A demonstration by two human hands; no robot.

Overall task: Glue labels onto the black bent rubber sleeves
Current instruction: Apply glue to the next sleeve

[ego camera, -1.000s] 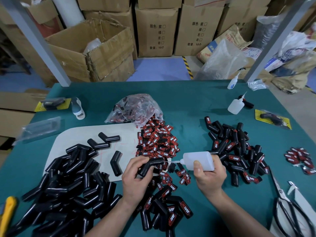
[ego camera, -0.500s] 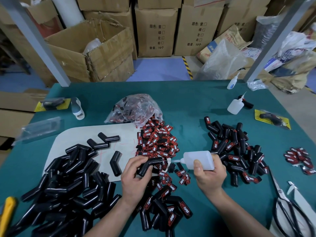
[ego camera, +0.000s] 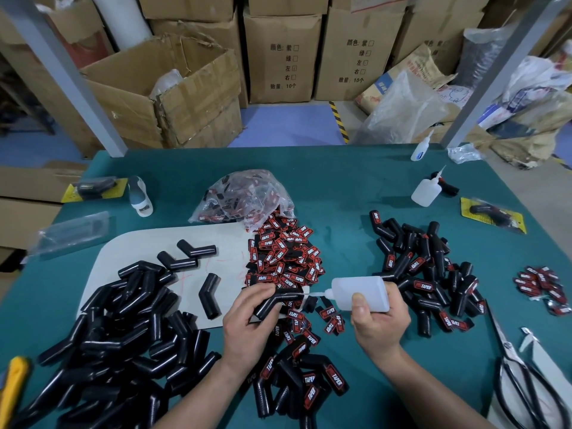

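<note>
**Glue nozzle at the sleeve's end**

Centre of the green table [ego camera: 340, 181], near edge. Left hand [ego camera: 247, 323] holds one black bent sleeve [ego camera: 277, 301] just above the cloth, fingers and thumb curled round its lower leg, upper leg pointing right. Right hand [ego camera: 379, 325] grips a white glue bottle [ego camera: 360, 294] lying sideways, thumb pressed on its near side, fingers wrapped behind. The nozzle tip meets the open right end of the held sleeve; whether glue is flowing, cannot tell.

Heap of red-and-black labels [ego camera: 284, 258] just behind the hands, spilling from a clear bag [ego camera: 244, 196]. Bare sleeves [ego camera: 117, 335] piled to the left, partly on a white mat [ego camera: 130, 249], three lying loose on it. Labelled sleeves [ego camera: 427, 274] piled to the right; more labelled ones [ego camera: 297, 382] between the forearms. Second glue bottle [ego camera: 424, 193] far right, tilted. Scissors [ego camera: 520, 376] at the right near edge. Small cluster of labels [ego camera: 541, 286] beyond them.
</note>
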